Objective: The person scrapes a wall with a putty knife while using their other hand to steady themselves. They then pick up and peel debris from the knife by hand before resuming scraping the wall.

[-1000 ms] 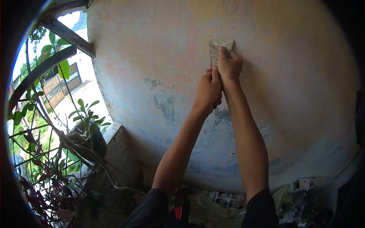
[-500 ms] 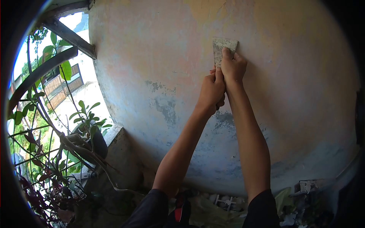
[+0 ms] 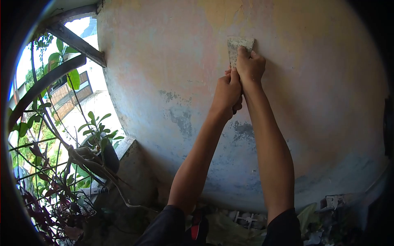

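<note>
A worn, paint-spotted putty knife [image 3: 234, 43] lies with its wide blade against the painted wall [image 3: 156, 49]. My left hand [image 3: 227, 92] is closed low on it, around the handle, which the fingers hide. Higher up, my right hand [image 3: 250, 65] grips the tool too, its thumb pressed on the blade's face. Both wrists are close together with the arms stretched upward. Faded pink, yellow and blue paint covers the wall, and grey patches [image 3: 181, 121] show where the coat is gone, left of and below my hands.
To the left, a potted plant [image 3: 110, 158] stands on a ledge beside an opening with a metal grid and branches [image 3: 84, 160]. A wooden beam [image 3: 78, 43] slants above. Along the wall's foot lie a white rack-like piece [image 3: 246, 219] and crumpled sheeting [image 3: 308, 215].
Both hands and the putty knife have shifted slightly up and left on the wall. The grip looks the same. The whole view has moved a little.
</note>
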The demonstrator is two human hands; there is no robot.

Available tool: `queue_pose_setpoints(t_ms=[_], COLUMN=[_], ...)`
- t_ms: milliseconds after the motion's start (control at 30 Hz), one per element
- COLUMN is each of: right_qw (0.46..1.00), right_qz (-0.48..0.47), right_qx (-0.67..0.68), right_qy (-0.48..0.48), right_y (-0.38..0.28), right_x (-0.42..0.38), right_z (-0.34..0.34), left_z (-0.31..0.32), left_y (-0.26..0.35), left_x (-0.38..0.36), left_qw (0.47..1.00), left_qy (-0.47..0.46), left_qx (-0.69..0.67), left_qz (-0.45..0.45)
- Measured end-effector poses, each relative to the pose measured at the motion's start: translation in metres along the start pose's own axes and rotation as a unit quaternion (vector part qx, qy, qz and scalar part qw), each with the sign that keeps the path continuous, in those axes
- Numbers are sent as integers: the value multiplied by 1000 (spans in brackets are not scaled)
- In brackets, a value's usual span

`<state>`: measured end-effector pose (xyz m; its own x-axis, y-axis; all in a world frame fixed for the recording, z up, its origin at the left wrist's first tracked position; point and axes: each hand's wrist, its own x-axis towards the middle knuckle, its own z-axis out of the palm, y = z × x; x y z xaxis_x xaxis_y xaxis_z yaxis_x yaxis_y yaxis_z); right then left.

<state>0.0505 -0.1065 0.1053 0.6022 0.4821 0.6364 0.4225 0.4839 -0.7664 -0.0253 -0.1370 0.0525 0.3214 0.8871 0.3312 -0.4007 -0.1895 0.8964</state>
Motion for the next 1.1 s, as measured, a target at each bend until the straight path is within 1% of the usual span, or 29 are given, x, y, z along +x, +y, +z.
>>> queue_pose_setpoints(t_ms=[33,67,133,167,267,333,400,467,533,600,667,700,767,867,900,967,1000,1067,1100], right_qw=[999,999,1000,999,1000,1000,998,998,1000,1000,997,997,997,999,999,996,996,998,999], right_qz=[-28,-25,6,13,5,8,-27,-43,-1,-2,51,50,-31,-14,-16,56,56,-22,28], right_qx=[-25,-25,-16,31,-11,-10,-39,-44,4,23,55,56,-33,-14,-15,70,68,-21,14], right_qy=[26,25,-5,-9,12,8,36,32,12,15,0,-2,56,33,36,5,7,50,22], right_y=[14,28,20,15,0,8,26,33,11,-7,-14,-6,25,30,17,-18,-6,24,17], right_x=[-1,4,1,6,18,9,-4,-4,2,6,-5,-11,-20,4,3,-4,-3,-2,-20], right_z=[5,5,-1,3,11,7,5,1,-1,1,-3,-4,-6,3,2,-1,0,4,-5], left_z=[1,2,5,6,5,4,0,0,2,3,1,-2,-6,0,1,-2,-3,-7,-8], left_y=[-2,-4,-3,3,15,10,-6,-12,4,12,11,4,-16,-1,4,12,9,-4,-10], left_x=[-9,-11,-11,-6,4,-3,-10,-9,-6,1,0,-3,-11,-9,-4,4,2,-7,-11], left_qw=[1000,999,1000,1000,1000,1000,1000,999,1000,1000,999,999,999,999,999,1000,1000,999,999], left_qy=[13,14,14,6,19,15,19,18,-1,-5,-1,1,-17,-2,-4,-18,-21,-24,-29], left_qx=[28,29,22,16,23,21,22,29,23,12,36,36,23,40,40,22,21,21,5], left_qz=[-5,-7,-12,-2,7,6,-1,-2,-16,-13,-16,-15,-18,-22,-21,-5,-6,-21,-31])
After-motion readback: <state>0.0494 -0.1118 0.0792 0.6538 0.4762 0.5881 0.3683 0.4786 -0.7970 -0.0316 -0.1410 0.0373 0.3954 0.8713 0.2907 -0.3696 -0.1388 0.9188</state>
